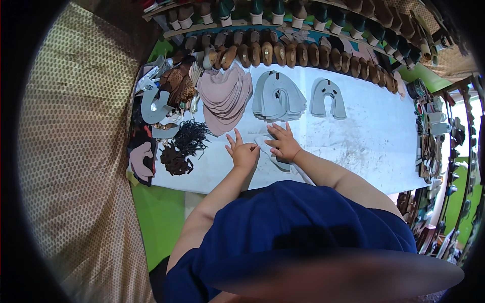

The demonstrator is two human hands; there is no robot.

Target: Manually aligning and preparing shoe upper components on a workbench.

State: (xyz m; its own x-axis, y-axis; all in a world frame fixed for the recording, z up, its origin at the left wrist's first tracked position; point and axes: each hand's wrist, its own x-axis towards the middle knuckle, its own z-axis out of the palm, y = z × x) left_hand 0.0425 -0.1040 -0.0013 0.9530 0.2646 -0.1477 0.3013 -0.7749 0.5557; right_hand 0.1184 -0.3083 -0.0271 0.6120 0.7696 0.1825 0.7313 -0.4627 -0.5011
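A pale grey curved piece (281, 164) lies on the white counter (374, 139) close in front of the person's body, partly covered by the right hand (284, 145). That hand is the nearer, resting over the piece with its fingers spread and loose, clenched on nothing. The left hand (244, 154) is at the piece's left edge, thumb and forefinger tips brought together; whether they pinch the material, I cannot tell. From those tips the piece extends rightward, its long axis seeming to slant toward the body, though the hand hides much of its outline. Just beyond the hands sits a stack of grey U-shaped cutouts (262, 103), with a smaller grey U-shaped stack (319, 103) to its right. Left of it, pink cutouts (225, 96) fan out, and a black stringy tangle (192, 136) lies beside a dark brown heap (175, 161). Shoe lasts (279, 53) line the far edge, apart from the hands.
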